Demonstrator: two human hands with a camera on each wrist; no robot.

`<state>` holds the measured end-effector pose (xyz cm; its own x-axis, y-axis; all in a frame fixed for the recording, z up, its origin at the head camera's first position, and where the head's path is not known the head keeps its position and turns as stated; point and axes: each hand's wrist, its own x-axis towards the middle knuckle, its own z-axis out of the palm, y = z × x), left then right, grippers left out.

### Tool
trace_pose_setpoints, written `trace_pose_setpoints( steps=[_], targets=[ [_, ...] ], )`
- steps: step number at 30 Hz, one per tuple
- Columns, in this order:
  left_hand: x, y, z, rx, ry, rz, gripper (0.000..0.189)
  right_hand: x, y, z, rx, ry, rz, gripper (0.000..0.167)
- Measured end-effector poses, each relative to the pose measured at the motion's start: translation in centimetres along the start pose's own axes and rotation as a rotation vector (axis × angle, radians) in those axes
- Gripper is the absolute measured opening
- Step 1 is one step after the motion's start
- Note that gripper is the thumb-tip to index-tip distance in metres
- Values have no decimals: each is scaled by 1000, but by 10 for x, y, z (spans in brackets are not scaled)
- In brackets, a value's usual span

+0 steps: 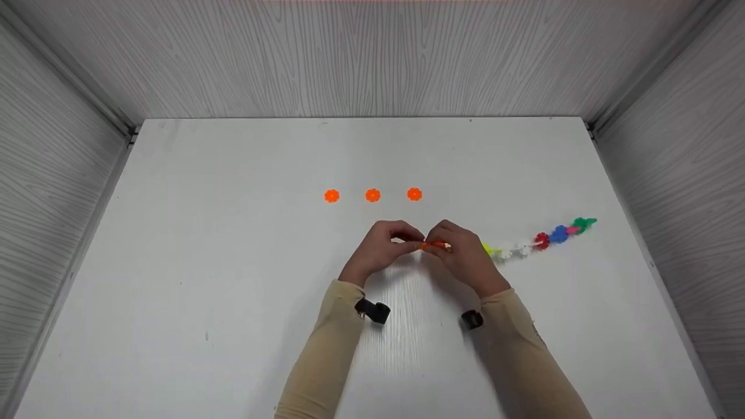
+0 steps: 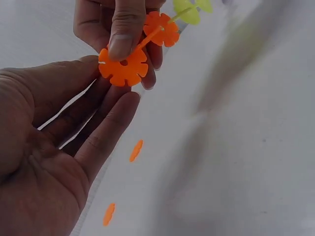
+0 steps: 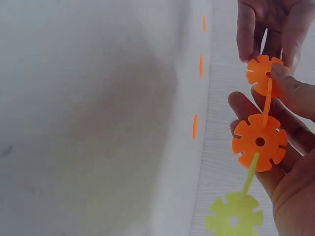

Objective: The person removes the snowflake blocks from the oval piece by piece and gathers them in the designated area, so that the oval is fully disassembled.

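Observation:
In the head view my left hand point(image 1: 381, 247) and right hand point(image 1: 463, 250) meet over the table. They hold the orange end of a chain of interlocked flower-shaped plastic discs point(image 1: 542, 241). The right thumb presses on the face of the end orange disc point(image 3: 258, 78), its fingers behind. My left thumb and fingertips pinch that disc's edge from the other side. An orange disc seen edge-on point(image 3: 267, 104) links it to another orange disc point(image 3: 260, 142), which lies before the right fingers. Yellow discs point(image 3: 234, 216) follow, then white, red, blue, pink and green ones.
Three loose orange discs point(image 1: 372, 195) lie flat in a row beyond the hands. The chain's green end point(image 1: 581, 224) reaches toward the table's right side. Pale wood-grain panels point(image 1: 361, 58) border the white table point(image 1: 204, 244) at the back and both sides.

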<state>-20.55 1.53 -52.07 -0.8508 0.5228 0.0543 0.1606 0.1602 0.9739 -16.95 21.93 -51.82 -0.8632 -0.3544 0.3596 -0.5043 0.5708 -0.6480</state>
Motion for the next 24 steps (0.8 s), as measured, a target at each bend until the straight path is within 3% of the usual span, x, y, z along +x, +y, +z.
trace_pose_setpoints(
  steps=[5, 8, 16, 24],
  targets=[
    [-7, -1, 2, 19, 38, 6, 9, 0, -3, -1, 37, -29, 56, 12],
    [-12, 0, 2, -21, 80, -17, 9, -1, -5, -3, 37, -33, 86, 17],
    [-21, 7, 2, -304, 206, -184, 12, -6, -9, -7, -11, -70, 92, 23],
    [-28, 7, 7, -556, 212, -261, 15, -7, -10, -3, -67, -94, 29, 11]
  ],
)
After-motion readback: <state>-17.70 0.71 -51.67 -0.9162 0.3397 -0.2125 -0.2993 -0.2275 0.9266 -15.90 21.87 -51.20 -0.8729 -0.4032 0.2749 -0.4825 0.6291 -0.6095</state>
